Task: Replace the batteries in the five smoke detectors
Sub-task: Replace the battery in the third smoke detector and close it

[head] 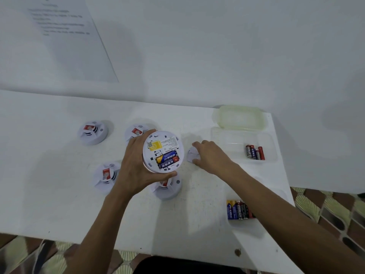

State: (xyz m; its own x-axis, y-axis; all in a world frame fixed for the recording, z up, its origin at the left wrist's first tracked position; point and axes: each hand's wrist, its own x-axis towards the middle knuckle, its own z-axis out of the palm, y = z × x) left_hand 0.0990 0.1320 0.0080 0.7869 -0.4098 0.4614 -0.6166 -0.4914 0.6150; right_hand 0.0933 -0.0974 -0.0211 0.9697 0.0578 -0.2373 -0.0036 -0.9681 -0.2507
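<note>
While the left hand point(134, 171) holds one detector point(163, 151) up off the table point(59, 204), fingers wrapped round its far rim and thumb curled under the near edge, its back faces up at us. The battery bay is uncovered, with two blue cells point(167, 158) lying side by side in it. Just right of that detector, the right hand point(209, 155) is down on the table, its fingers and thumb bent round a small white piece point(191, 154) and touching it on both sides. It looks like a pinch, though I cannot tell whether the piece is lifted.

Four more detectors sit face-up on the table: one directly below the held detector point(167, 186), partly hidden by it, one just behind it point(135, 132), one to its near left point(106, 175) and one well off to its far left point(92, 133).

Further right of the held detector, past the right hand, is a clear tray point(217, 135) with four loose batteries point(254, 152) in it and a yellowish lid point(239, 117) behind. To the near right, beside the right forearm, a second tub holds a packed row of batteries point(240, 210).
</note>
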